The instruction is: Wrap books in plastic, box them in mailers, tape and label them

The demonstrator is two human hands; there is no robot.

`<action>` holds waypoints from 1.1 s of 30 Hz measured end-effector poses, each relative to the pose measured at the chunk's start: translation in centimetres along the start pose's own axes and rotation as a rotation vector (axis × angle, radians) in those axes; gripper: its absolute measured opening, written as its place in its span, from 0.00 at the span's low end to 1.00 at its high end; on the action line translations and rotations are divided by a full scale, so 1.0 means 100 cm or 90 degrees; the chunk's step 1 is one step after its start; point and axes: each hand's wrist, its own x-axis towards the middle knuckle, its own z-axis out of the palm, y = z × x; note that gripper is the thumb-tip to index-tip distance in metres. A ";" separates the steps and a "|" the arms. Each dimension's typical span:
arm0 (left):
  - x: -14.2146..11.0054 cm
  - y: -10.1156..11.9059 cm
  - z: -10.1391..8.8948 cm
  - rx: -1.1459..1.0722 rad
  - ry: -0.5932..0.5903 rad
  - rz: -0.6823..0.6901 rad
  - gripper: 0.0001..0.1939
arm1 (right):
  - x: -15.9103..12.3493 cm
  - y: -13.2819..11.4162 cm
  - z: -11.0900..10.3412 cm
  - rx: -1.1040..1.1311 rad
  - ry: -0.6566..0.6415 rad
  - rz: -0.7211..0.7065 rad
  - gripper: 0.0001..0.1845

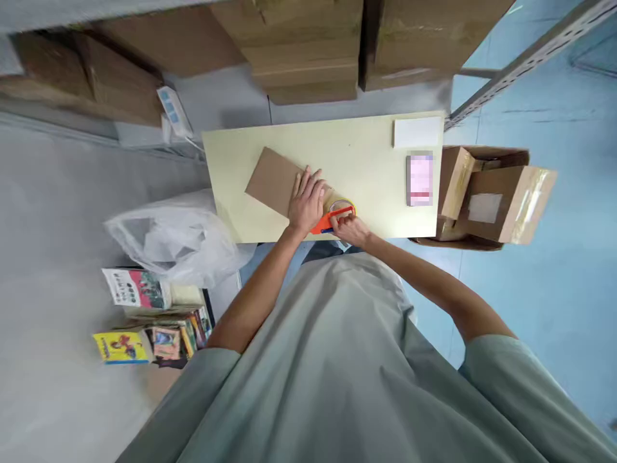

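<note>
My right hand [348, 229] grips the orange tape dispenser with its clear roll [322, 224]; my left [307, 200] presses flat on the brown cardboard piece [274, 180] on the cream rectangular surface [376, 186].

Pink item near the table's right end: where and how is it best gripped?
Probably at mid-length, across its two long edges, from above: the pink item lies flat, narrower across than along, with bare table along both.

One orange tape dispenser [320, 224], one flat brown cardboard piece [272, 180], one worktop [378, 183], one power strip [174, 110], one translucent plastic bag [180, 244], one yellow-covered book [123, 346].
</note>
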 end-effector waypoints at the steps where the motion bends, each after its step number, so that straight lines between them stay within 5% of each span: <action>1: -0.001 0.001 -0.001 -0.001 -0.007 0.003 0.29 | -0.002 0.016 -0.006 0.008 0.001 0.050 0.29; 6: -0.004 0.000 -0.003 0.009 -0.014 0.020 0.28 | -0.010 0.100 -0.041 0.005 0.042 0.220 0.33; 11: -0.003 -0.004 0.000 0.010 -0.015 0.022 0.27 | 0.001 0.141 -0.071 -0.036 0.059 0.157 0.34; 18: -0.006 -0.004 -0.013 -0.023 -0.040 0.030 0.34 | 0.032 0.115 -0.066 -0.056 0.083 0.090 0.32; 23: 0.019 -0.043 -0.032 -0.017 0.177 -0.217 0.40 | 0.037 0.103 -0.055 -0.045 0.076 0.069 0.33; 26: 0.037 -0.060 -0.030 0.002 0.186 -0.359 0.44 | 0.038 0.091 -0.046 -0.051 0.082 0.040 0.33; 33: 0.024 -0.014 -0.006 -0.001 0.053 -0.199 0.38 | 0.039 0.028 -0.013 -0.020 0.040 -0.059 0.26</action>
